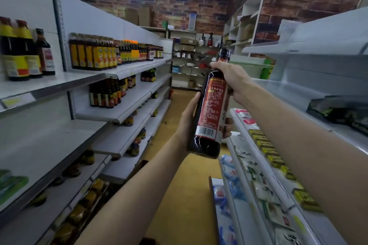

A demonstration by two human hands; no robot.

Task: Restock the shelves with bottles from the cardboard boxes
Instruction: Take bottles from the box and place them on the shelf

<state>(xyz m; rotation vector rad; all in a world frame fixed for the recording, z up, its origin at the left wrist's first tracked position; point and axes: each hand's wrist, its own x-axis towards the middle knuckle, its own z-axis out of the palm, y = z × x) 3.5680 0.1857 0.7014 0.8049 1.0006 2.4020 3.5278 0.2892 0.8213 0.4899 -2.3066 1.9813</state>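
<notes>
A: Where is the bottle (211,105)?

B: It is in the air over the aisle, between the shelves (127,71) on the left and the racks on the right, a little tilted, cap up.

A: How do the fingers hold it?

B: The right hand (232,79) curls around the neck, just under the cap. The left hand (189,123) wraps the lower body from the left, and its fingertips (228,125) show at the right edge of the label.

Grocery shop aisle, white shelving (127,71) both sides, rows of sauce bottles (93,53), packaged goods (266,151)
</notes>
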